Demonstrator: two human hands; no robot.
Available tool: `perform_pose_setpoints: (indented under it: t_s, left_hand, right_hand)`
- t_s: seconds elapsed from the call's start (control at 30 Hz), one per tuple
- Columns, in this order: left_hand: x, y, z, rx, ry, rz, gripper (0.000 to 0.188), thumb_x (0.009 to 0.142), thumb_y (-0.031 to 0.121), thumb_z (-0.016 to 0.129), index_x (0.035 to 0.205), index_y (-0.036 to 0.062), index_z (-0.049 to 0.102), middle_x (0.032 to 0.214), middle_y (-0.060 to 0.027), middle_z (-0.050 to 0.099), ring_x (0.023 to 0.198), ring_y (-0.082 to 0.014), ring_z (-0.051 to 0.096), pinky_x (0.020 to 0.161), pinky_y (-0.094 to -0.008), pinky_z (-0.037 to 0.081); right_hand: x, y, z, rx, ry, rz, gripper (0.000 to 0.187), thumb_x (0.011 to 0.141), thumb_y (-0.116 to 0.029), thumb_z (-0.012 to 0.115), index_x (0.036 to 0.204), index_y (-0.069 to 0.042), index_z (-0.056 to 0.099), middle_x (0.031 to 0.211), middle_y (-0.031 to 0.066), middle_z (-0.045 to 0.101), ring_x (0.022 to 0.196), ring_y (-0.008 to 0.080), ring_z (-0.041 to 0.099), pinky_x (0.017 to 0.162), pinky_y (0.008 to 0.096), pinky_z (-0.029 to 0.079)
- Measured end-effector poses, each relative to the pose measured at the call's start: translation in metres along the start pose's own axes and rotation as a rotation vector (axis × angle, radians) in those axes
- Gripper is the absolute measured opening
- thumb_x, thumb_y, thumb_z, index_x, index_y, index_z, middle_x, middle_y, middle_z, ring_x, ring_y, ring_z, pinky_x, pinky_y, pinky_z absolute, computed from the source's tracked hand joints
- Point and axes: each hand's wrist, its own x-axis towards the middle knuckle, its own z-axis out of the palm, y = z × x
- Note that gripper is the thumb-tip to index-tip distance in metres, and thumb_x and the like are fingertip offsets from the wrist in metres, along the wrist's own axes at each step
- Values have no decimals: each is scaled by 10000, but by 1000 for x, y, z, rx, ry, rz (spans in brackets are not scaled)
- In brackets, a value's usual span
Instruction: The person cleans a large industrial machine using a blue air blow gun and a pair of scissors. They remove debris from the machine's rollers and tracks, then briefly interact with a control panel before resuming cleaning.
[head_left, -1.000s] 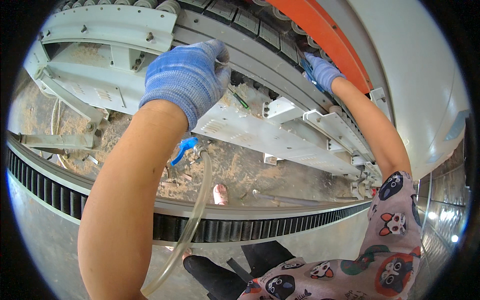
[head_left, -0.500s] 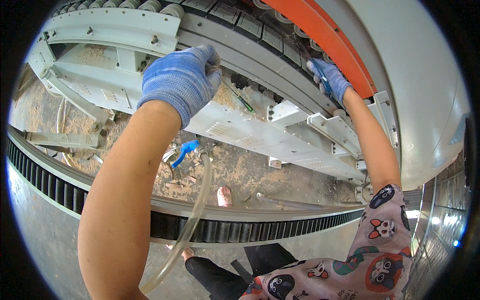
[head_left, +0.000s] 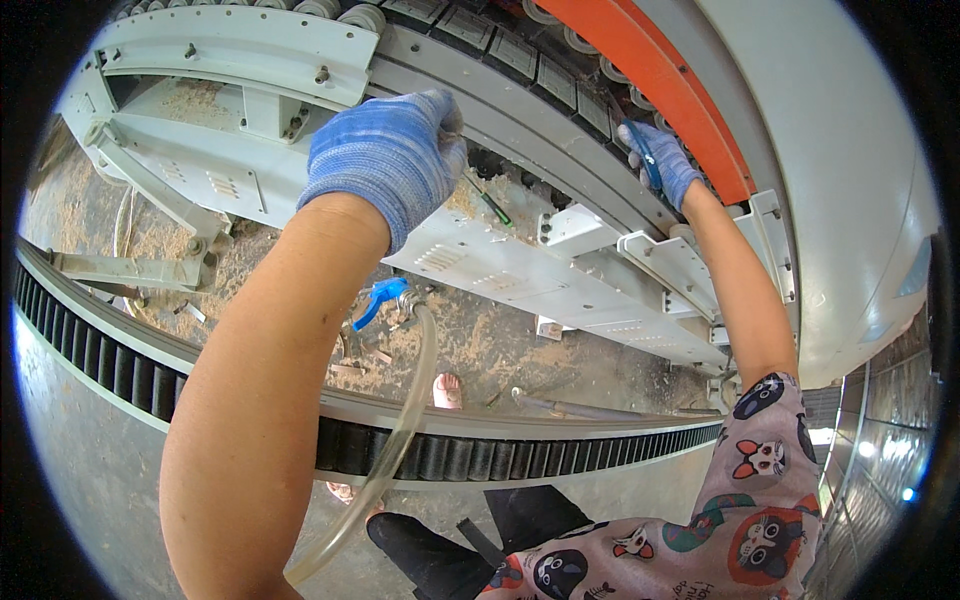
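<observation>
Both my hands wear blue knit gloves and reach over the long grey rail [head_left: 520, 125] of a machine. My left hand [head_left: 385, 160] is closed into a fist above the rail, beside the end of a white bolted plate; whatever its fingers may hold is hidden. Farther right, my right hand [head_left: 668, 165] is closed around a slim dark-blue tool [head_left: 648, 158], whose kind I cannot make out. It sits at the row of black track pads [head_left: 555, 80], close to the orange guard. A green-handled screwdriver [head_left: 495, 208] lies on the dusty white ledge between my hands.
The orange curved guard [head_left: 660, 75] and a large pale cover [head_left: 830, 150] rise at the right. A black ribbed belt [head_left: 480, 457] curves across nearer me. A blue valve [head_left: 383, 298] with a clear hose [head_left: 408, 400] hangs over it. Sawdust litters the floor.
My left fist appears slightly farther right, closer to the green screwdriver, while the view has shifted a little. My right hand stays at about the same place with the blue tool.
</observation>
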Motion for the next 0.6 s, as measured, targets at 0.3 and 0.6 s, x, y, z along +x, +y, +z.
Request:
perform_pose_setpoints:
  t_s: [0.3,0.6]
  left_hand:
    - [0,0,-2,-26,-2,20,223,848,333,557,1005,185,615,895,-102,670,856,-308,632,771,-411,499]
    - [-5,0,-12,-47,-4,15,218,842,330,568,997,186,619,898,-79,677,855,-287,637,772,-391,503]
  right_hand:
    - [3,-7,-3,61,-7,54,287,829,-380,657,1006,-157,620,587,0,565,346,89,437,310,202,358]
    - [-16,-40,15,174,-48,74,288,840,-389,644,1020,-173,582,567,-12,572,347,93,449,314,221,337]
